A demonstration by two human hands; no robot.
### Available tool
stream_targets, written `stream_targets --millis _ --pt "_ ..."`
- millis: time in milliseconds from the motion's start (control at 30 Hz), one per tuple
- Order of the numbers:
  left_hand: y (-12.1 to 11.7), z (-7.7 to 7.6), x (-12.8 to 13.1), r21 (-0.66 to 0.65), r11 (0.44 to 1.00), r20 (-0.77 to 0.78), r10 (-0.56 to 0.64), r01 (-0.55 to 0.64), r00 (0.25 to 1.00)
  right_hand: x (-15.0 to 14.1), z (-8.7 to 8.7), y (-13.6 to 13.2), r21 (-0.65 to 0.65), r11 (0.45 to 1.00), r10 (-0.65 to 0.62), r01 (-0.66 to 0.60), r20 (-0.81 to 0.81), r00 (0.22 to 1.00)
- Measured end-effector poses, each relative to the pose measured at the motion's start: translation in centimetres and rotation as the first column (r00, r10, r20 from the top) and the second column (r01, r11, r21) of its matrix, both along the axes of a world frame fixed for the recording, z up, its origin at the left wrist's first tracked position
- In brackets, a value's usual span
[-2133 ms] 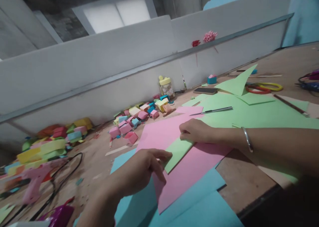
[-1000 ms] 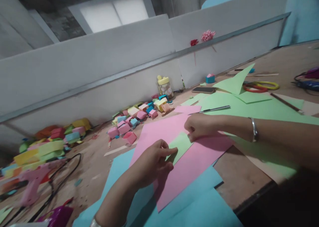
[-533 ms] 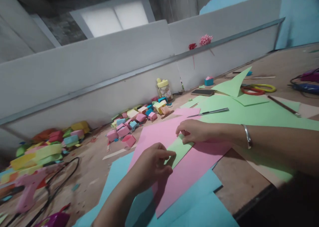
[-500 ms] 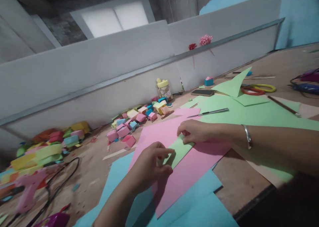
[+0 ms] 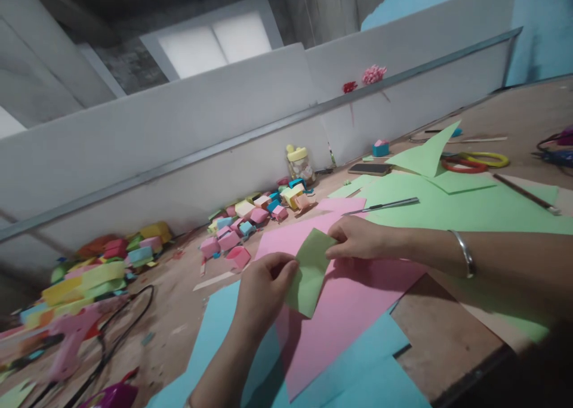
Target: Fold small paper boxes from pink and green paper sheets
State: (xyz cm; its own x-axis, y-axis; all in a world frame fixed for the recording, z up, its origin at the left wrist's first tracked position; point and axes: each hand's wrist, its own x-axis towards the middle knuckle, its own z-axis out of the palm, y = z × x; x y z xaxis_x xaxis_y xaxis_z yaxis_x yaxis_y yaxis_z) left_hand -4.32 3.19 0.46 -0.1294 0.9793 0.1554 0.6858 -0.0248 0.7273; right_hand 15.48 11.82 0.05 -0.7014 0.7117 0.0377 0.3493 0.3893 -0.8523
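Note:
A small piece of green paper [image 5: 310, 273] is tilted up between my hands, above a large pink sheet [image 5: 344, 318]. My left hand [image 5: 265, 285] pinches its left edge between thumb and fingers. At the upper right corner of the piece, my right hand [image 5: 356, 238] closes thumb and fingertips on it. Under the pink sheet lie blue sheets [image 5: 358, 360]. A craft knife [image 5: 382, 206] rests just beyond my right hand, across the pink and green paper.
Small folded paper boxes [image 5: 250, 217] pile up by the wall. Further left are more paper pieces [image 5: 98, 270] and a pink glue gun [image 5: 71, 342] with its cord. Scissors [image 5: 474, 160], a pencil [image 5: 526, 193], a phone [image 5: 369, 169] and large green sheets [image 5: 439, 208] lie on the right.
The green piece has come up off the pink sheet and now tilts toward me. My left fingers, spread before, have closed on its left edge. The view has shifted slightly.

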Motion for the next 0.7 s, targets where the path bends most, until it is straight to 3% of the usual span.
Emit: stream_targets --millis 467,567,700 --pt "-0.26 0.38 0.59 -0.124 0.992 0.302 0.058 -0.021 0.952 0.24 -0.04 -0.02 -0.320 0.941 0.086 -0.113 -0.098 0.991" --pt "-0.35 0.45 0.43 -0.151 0.988 0.332 0.078 -0.029 0.940 0.22 0.05 0.12 -0.338 0.932 0.103 -0.135 -0.111 0.988" --pt "-0.38 0.59 0.39 -0.185 0.983 0.362 0.084 -0.017 0.928 0.19 0.63 -0.18 -0.260 0.956 0.109 -0.139 -0.124 0.986"
